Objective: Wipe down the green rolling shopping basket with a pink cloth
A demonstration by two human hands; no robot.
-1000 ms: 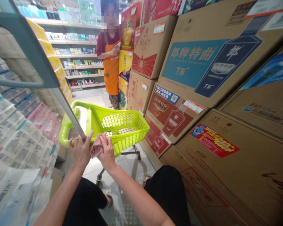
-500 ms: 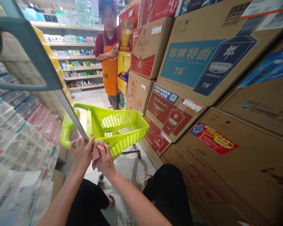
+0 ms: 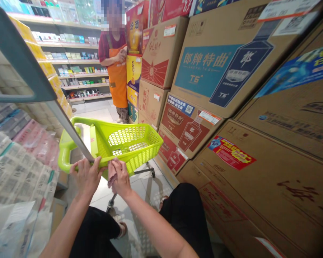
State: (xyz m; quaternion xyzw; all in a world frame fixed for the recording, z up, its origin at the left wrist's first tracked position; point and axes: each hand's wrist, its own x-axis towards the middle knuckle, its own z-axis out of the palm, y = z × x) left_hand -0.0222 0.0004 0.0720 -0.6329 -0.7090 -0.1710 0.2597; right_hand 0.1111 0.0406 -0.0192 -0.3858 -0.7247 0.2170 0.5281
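A lime-green shopping cart [image 3: 140, 157] with a perforated plastic basket stands in front of me. My left hand [image 3: 87, 175] is closed over the near rim of its basket, beside the foot of a slanting metal pole [image 3: 70, 127]. A little to the right, my right hand [image 3: 121, 177] pinches a crumpled pinkish cloth [image 3: 112, 175] against the same rim. Part of the cloth hangs below the fingers. A grey handle [image 3: 24, 64] tops the pole at the upper left.
Stacked cardboard cartons [image 3: 231, 143] line the right side. On the left lie wrapped paper packs [image 3: 18, 168] and yellow boxes [image 3: 45, 68]. A person in an orange apron [image 3: 117, 79] stands behind the cart, near shelves [image 3: 78, 61] of small goods.
The right hand and cloth have slid rightward along the rim, away from the left hand. The left hand stays on the rim by the pole. My view has shifted slightly right.
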